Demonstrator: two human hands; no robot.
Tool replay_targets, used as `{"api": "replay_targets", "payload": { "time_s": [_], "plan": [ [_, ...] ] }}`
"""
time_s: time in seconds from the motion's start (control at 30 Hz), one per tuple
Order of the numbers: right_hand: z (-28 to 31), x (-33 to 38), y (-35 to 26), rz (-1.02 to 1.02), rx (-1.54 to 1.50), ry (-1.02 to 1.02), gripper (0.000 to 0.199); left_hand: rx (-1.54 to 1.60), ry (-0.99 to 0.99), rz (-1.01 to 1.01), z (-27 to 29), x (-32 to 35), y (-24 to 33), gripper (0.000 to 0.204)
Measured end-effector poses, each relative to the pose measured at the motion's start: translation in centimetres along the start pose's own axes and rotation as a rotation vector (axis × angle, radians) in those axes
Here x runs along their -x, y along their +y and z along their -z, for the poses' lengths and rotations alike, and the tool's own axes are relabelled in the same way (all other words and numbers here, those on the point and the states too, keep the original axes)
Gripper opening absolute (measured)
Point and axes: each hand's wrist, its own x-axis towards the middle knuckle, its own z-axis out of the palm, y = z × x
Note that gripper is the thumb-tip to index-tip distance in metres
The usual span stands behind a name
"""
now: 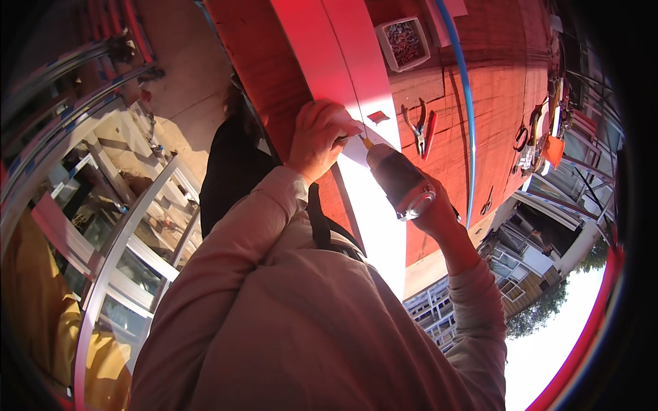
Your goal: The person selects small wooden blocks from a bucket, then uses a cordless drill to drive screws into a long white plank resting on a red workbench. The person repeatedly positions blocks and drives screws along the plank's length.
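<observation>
My right hand [436, 209] is wrapped round a dark cordless drill [396, 177], whose bit points away from me at a long white profile [367, 198]. The drill's tip is close to the fingertips of my left hand [319, 139]. Those fingers are bent and pinched together over the profile, on a small piece I cannot make out. A thin seam runs along the profile, which lies lengthwise on the red tabletop [442, 175]. Just beyond the drill tip lies a small red piece [378, 117].
Right of the profile lie pliers [417, 127] and a red-handled tool [430, 135]. A blue hose [469, 113] crosses the table. An open tray [403, 44] of screws stands farther off. Scissors [521, 138] rest near the right end. Frames [127, 240] lean at the left.
</observation>
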Motion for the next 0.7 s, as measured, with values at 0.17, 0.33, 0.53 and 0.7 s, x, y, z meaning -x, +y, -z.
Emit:
{"api": "replay_targets", "payload": {
  "time_s": [0.17, 0.33, 0.53, 0.7],
  "plan": [
    [-0.7, 0.6, 0.8, -0.100, 0.002, -0.068, 0.047, -0.007, -0.021, 0.004, 0.3, 0.1, 0.0, 0.041],
    [-0.2, 0.7, 0.2, -0.078, -0.059, -0.032, 0.039, -0.058, -0.057, 0.038, 0.0, 0.5, -0.2, 0.043],
    [0.3, 0.5, -1.1, 0.003, -0.010, 0.032, 0.048, -0.076, -0.030, -0.002, -0.5, 0.8, -0.3, 0.047],
    [0.9, 0.2, -1.7, -0.023, 0.026, -0.039, 0.034, -0.080, -0.057, 0.011, -0.3, 0.8, -0.4, 0.045]
  ]
}}
